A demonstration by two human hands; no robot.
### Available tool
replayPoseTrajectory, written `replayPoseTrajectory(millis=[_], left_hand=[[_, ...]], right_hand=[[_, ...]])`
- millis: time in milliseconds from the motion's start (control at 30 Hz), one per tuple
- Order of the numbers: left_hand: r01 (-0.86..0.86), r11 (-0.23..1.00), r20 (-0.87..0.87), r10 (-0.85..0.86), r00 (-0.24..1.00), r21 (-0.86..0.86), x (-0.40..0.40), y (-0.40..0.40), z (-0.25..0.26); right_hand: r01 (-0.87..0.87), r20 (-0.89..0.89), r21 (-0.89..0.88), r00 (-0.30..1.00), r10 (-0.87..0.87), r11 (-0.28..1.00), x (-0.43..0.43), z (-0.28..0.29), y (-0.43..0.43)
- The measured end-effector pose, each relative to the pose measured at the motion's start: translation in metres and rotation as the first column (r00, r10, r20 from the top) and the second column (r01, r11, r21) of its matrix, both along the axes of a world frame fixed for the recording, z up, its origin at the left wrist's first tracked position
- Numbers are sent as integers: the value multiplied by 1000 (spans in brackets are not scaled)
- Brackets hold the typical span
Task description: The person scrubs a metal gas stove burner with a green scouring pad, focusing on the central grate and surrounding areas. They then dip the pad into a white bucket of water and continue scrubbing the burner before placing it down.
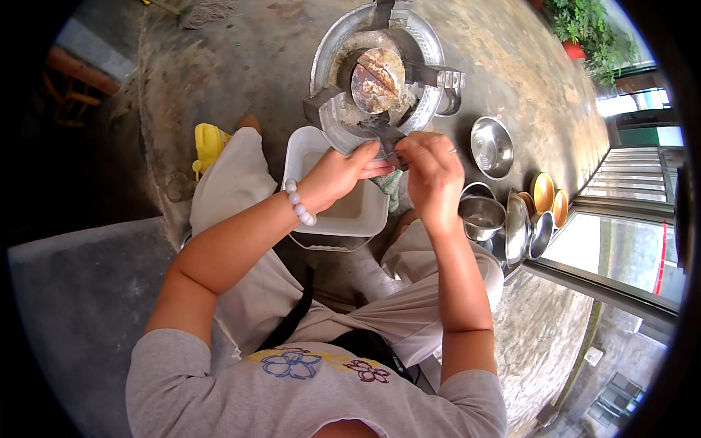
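A round metal stove ring (432,44) with dark pot-support brackets stands in front of me, a rusty, stained disc (378,80) at its centre. My left hand (342,172), wearing a bead bracelet (298,201), has its thumb and fingers around the ring's near edge. The fingers of my right hand (435,169) are pinched on the near dark metal bracket (390,137); their exact grip is partly hidden. Below both hands is a white plastic basin (350,227) holding cloudy liquid. A green-and-white cloth (389,189) hangs over its right side.
Stainless steel bowls (492,148) and pots (482,216) sit on the floor to my right, beside gold-coloured dishes (543,192) near the glass door. A yellow plastic bottle (208,145) stands by my left foot. Top left lies a grey mop head (209,13).
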State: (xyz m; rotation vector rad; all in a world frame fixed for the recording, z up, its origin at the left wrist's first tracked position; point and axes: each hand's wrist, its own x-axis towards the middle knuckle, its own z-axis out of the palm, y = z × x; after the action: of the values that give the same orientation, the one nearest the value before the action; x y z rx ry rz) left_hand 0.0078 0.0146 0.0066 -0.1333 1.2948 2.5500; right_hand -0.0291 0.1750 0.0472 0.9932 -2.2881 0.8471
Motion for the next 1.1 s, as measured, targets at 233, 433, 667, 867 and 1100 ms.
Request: replayPoseTrajectory(millis=[233,433,667,867,1100], left_hand=[[20,1000,29,-20,999,-11,-1,-1,-1],[70,993,-19,-68,997,100,-1,-4,-9],[71,993,-46,-67,997,89,-1,0,4],[62,990,-5,-62,998,129,-2,-1,-1],[45,993,22,-48,999,106,-3,0,2]], right_hand=[[52,-7,-20,999,-52,998,-8,-3,7],[223,287,-158,942,-172,962,-7,28,17],[97,311,-154,949,-45,983,-4,18,11],[53,284,-147,959,-10,988,-4,14,8],[48,315,-45,949,-32,998,-3,15,4]])
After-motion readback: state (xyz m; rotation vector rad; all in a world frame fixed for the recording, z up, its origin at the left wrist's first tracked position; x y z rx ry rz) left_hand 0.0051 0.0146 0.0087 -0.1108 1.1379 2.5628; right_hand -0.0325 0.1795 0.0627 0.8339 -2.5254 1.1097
